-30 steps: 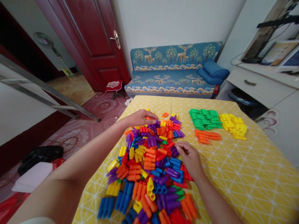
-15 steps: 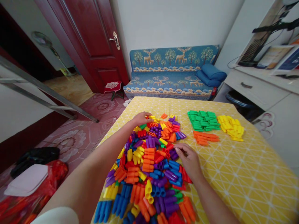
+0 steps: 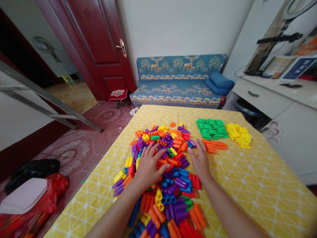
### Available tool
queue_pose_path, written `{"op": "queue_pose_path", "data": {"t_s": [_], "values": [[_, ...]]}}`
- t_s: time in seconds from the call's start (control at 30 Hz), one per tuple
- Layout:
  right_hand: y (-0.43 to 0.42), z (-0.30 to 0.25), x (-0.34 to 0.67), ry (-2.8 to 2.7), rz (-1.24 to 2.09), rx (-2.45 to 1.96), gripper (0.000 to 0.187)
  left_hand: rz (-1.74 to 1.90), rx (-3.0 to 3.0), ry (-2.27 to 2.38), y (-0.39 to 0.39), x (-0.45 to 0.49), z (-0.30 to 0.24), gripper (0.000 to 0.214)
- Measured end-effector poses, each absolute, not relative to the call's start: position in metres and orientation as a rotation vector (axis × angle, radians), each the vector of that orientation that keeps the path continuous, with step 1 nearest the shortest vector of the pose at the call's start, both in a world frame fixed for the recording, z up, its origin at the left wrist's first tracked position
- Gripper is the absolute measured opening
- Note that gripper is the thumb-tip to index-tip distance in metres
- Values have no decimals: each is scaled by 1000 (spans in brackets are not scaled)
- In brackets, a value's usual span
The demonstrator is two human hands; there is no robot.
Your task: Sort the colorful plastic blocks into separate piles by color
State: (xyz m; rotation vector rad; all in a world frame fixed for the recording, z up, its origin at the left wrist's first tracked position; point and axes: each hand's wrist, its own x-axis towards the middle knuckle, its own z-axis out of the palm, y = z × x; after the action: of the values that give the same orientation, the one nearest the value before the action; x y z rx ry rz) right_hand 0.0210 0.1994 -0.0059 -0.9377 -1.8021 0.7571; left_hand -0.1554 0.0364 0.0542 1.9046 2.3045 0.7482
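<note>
Left hand [image 3: 150, 163], palm down with fingers spread wide, lies over the middle of the mixed pile; no piece shows in its grasp. Right hand [image 3: 200, 160] is loosely open at the pile's right edge, thumb apart from the gently curved fingers, its fingertips near a blue-and-purple bit of the heap; nothing can be seen gripped there either.

Under everything is the table [image 3: 247, 185], in a yellow cloth crossed by white lines. Along its left part runs the mixed pile [image 3: 170, 189] of bullet-shaped plastic building blocks, smooth and glossy, many joined side by side in short rows, some showing hollow round ends: purple, orange, blue, red, yellow, a few green. On the floor at left, a translucent red plastic bag [image 3: 55, 191] shows orange-red contents, too blurred to name, with a flat white lid-like piece [image 3: 23, 195] on it; beside it lies a black plastic bag [image 3: 32, 170], contents hidden. Back on the cloth, right of the pile, sit a green group [image 3: 212, 129], a smaller yellow group [image 3: 239, 135] and an orange group [image 3: 215, 145]. A dark blue panel [image 3: 300, 67] at far right bears white letters too blurred to read. One small orange block [image 3: 172, 124] lies just beyond the heap.
</note>
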Motion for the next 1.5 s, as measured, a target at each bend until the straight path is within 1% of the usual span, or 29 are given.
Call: {"op": "queue_pose_path", "data": {"t_s": [0.13, 0.2, 0.27, 0.4, 0.5, 0.57, 0.63, 0.73, 0.8, 0.93, 1.03, 1.13, 1.27, 1.37, 1.5], "values": [[226, -15, -1, -1813, 848, -1051, 59, 805, 1868, 2329, 36, -156, 46, 66], [224, -11, -14, -1812, 939, -1053, 66, 858, 1857, 2343, 37, -157, 45, 70], [209, 1, -24, -1832, 1064, -1035, 68, 907, 1840, 2360, 38, -157, 45, 74], [177, 35, -36, -1965, 1253, -850, 58, 967, 1812, 2373, 37, -158, 41, 83], [189, 49, -43, -2017, 1167, -719, 48, 967, 1801, 2376, 36, -159, 39, 84], [219, 48, -49, -1993, 990, -779, 46, 959, 1790, 2379, 36, -159, 39, 82], [253, 41, -55, -1979, 836, -949, 43, 954, 1776, 2380, 36, -159, 40, 80], [289, 28, -63, -1979, 838, -1127, 42, 947, 1762, 2378, 36, -160, 40, 79], [294, 22, -68, -1998, 913, -1120, 45, 950, 1759, 2375, 36, -160, 40, 79], [265, 20, -74, -2071, 1091, -977, 49, 964, 1765, 2371, 37, -161, 39, 80], [232, 29, -65, -2062, 1300, -801, 51, 976, 1763, 2367, 37, -161, 39, 79], [202, 43, -43, -2016, 1473, -705, 52, 1013, 1798, 2345, 37, -161, 40, 74], [169, 62, -11, -2003, 1612, -558, 50, 1042, 1846, 2323, 37, -163, 39, 64], [151, 69, 8, -1954, 1510, -599, 46, 1057, 1850, 2312, 37, -164, 39, 55], [143, 60, 44, -2016, 1097, -856, 41, 1084, 1823, 2309, 37, -166, 41, 44]]}}
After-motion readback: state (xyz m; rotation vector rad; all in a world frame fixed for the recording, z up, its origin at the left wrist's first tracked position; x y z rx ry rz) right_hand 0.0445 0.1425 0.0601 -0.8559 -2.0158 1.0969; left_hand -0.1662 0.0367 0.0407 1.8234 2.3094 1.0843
